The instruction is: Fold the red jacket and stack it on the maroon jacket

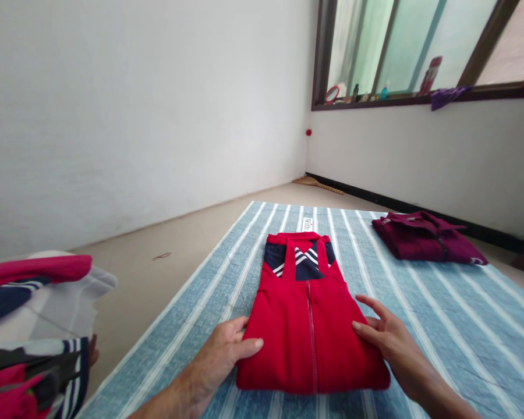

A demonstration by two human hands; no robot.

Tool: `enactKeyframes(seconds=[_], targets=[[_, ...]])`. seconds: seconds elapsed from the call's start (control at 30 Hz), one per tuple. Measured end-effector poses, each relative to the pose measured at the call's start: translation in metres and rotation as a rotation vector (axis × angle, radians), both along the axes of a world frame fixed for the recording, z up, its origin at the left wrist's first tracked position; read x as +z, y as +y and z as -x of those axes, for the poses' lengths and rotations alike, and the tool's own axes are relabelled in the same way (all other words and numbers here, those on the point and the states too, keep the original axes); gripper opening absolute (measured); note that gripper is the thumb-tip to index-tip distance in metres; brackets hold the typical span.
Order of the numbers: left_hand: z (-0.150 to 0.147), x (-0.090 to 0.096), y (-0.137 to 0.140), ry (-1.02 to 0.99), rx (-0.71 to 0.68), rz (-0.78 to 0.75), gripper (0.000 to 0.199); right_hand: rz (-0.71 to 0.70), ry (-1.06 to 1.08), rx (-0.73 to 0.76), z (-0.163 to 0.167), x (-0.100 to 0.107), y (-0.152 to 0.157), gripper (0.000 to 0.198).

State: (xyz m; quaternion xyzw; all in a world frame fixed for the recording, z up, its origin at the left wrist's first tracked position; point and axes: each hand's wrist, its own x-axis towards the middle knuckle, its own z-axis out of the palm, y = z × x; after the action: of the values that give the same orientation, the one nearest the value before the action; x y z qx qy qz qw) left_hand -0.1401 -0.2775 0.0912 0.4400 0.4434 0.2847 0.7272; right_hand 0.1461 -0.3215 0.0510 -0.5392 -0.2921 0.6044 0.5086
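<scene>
A red zip-front jacket (288,331) with navy panels and white stripes near its collar lies folded on a blue-and-white striped sheet (192,314). My left hand (227,349) grips its left edge, thumb on top and the other fingers partly hidden beside or beneath the fabric. At the opposite edge, my right hand (388,340) has its thumb on the jacket and its index finger stretched out; the remaining fingertips are hidden at the edge. Farther off to the right rests a folded maroon garment (428,238).
A pile of clothes (39,326) in red, grey and navy stands at the left, beyond the sheet's edge. White walls (157,105) enclose the corner. Bottles and a round mirror (332,94) sit on the windowsill, where a purple cloth (446,98) hangs over.
</scene>
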Motion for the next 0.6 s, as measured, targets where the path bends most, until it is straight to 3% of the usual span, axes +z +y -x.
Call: enactKeyframes(seconds=[0.27, 0.43, 0.5, 0.6], targets=[[0.005, -0.003, -0.009, -0.023, -0.102, 0.058, 0.035, 0.04, 0.031, 0.041, -0.002, -0.015, -0.013, 0.09], [0.01, -0.014, -0.001, 0.158, -0.096, -0.019, 0.048, 0.049, -0.056, 0.084, -0.004, -0.02, -0.009, 0.084], [0.014, -0.023, 0.004, 0.374, -0.024, -0.195, 0.056, 0.023, -0.244, 0.071, -0.006, -0.026, -0.008, 0.076], [0.015, -0.029, 0.01, 0.747, 0.108, -0.747, 0.053, -0.112, -0.724, -0.047, -0.009, -0.035, -0.008, 0.061]])
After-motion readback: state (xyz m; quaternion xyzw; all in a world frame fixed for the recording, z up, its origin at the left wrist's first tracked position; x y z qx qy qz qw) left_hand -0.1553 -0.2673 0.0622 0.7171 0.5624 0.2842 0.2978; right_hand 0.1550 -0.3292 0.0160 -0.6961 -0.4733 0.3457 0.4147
